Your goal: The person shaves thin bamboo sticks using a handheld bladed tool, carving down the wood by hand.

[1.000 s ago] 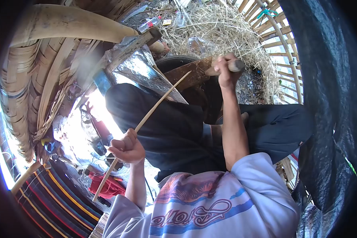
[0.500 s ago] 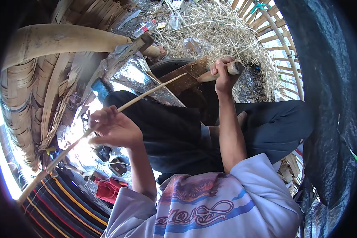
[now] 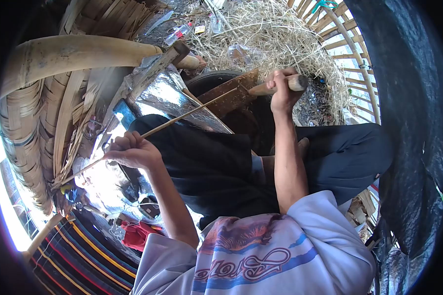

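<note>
My left hand (image 3: 135,151) is closed around a long, thin bamboo strip (image 3: 182,117). The strip slants up to the right across my lap, and its far tip lies close to my right hand. On the other side of my left hand it runs on down to the left. My right hand (image 3: 284,93) grips the thick wooden handle (image 3: 297,82) of a tool; its narrow end points at the strip's tip, and I cannot make out a blade clearly. Behind the strip's tip is a flat brown board or plate (image 3: 226,94), leaning over a dark round tub (image 3: 209,81).
Straw (image 3: 280,37) and plastic bottles (image 3: 178,34) litter the ground ahead. A thick bamboo pole (image 3: 83,51) crosses at upper left, above woven bamboo (image 3: 24,128). Black sheeting (image 3: 408,123) hangs at right. A red cloth (image 3: 135,235) and striped fabric (image 3: 83,250) lie at lower left.
My left hand has shifted slightly left, its fingers now more curled. The strip looks thinner, as if turned or drawn along. My right hand has moved a little to the right with the handle.
</note>
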